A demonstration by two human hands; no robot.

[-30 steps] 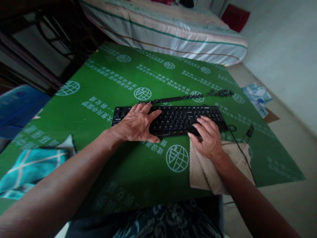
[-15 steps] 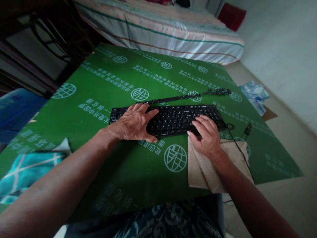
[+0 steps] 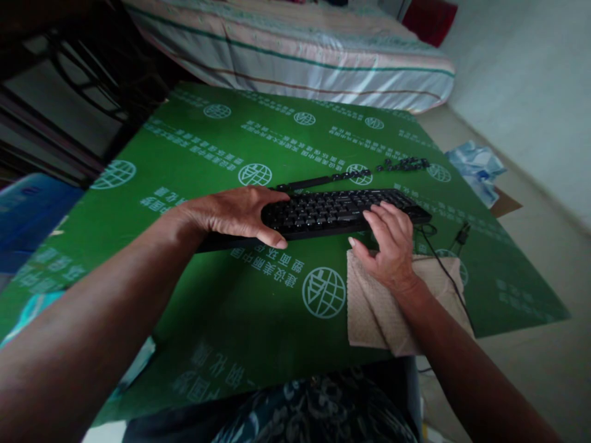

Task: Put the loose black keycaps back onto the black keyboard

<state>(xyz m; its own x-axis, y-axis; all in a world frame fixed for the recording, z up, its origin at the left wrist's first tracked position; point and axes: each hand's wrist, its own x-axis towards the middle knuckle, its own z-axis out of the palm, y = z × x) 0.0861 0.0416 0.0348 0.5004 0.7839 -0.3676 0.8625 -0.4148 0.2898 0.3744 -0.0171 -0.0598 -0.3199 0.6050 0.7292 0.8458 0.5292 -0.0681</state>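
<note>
A black keyboard (image 3: 323, 212) lies across the green tabletop, tilted so its front side shows. My left hand (image 3: 231, 212) spans its left part, thumb along the front edge and the other fingers over the back edge, gripping it; the fingertips at the back are hidden. On the right part of the keyboard rest the fingers of my right hand (image 3: 388, 246), loosely spread, with the thumb apart from them in front of the edge. Behind the keyboard is a dark strip (image 3: 307, 183), with several loose black keycaps (image 3: 406, 164) to its right.
A beige cloth (image 3: 373, 314) lies under my right wrist. The keyboard's cable (image 3: 443, 271) runs over it and off the green table's (image 3: 258, 307) front edge. A teal cloth (image 3: 39, 307) is partly behind my left forearm. A bed (image 3: 323, 67) stands beyond the table.
The keyboard has tilted and shifted slightly right, showing more of its front side. My left hand has turned and closed across it. My right hand stays at the right part, nearly unmoved.
</note>
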